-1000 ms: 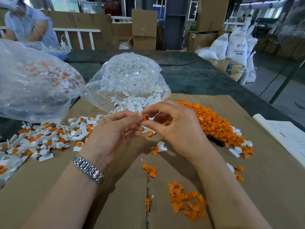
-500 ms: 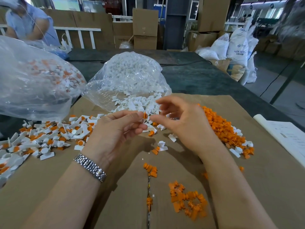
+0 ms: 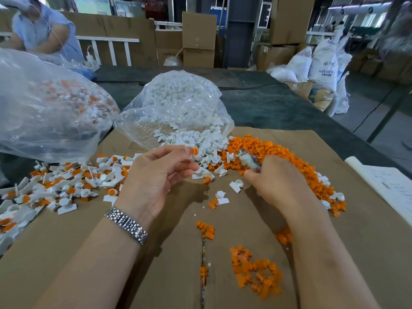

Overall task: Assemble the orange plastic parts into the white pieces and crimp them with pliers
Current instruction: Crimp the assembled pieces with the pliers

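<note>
right hand (image 3: 276, 181) beside "abs" sack (image 3: 324, 63)

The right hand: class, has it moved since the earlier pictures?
Yes. The right hand has left the left hand and gone right, onto the orange parts pile, where it grips a blurred tool.

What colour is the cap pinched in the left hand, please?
Orange, on the cap in the left hand; head view.
</note>
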`<action>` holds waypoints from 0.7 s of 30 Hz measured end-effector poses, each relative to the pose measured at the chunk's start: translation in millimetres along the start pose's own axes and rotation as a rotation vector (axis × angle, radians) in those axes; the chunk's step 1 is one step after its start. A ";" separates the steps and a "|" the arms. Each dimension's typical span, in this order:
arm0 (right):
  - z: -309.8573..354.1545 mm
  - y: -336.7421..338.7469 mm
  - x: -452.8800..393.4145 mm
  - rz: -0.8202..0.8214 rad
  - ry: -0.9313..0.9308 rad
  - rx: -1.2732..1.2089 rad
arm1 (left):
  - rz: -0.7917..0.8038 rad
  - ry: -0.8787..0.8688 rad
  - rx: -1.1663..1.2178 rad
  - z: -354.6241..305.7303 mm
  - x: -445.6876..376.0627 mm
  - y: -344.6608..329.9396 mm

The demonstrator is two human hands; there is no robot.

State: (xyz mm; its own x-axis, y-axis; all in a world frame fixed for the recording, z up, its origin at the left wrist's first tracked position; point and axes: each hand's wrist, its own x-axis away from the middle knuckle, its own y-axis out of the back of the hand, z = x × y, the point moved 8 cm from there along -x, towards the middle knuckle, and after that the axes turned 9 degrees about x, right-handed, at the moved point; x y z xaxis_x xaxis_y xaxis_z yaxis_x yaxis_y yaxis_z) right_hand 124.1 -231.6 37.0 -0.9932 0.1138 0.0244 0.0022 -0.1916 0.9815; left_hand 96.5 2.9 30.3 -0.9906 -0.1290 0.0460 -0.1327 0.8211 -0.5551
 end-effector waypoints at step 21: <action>93.6 -1.7 51.6 0.188 0.470 -0.431 | -0.177 -0.208 -0.072 -14.4 -1.4 16.2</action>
State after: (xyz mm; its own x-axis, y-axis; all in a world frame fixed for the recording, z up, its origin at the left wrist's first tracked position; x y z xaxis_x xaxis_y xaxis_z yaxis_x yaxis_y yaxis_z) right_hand 83.7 -134.1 54.3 -0.9256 -0.3784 0.0063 0.2304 -0.5505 0.8024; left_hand 95.3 24.4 33.3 -0.9245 -0.3792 -0.0387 -0.3124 0.8120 -0.4930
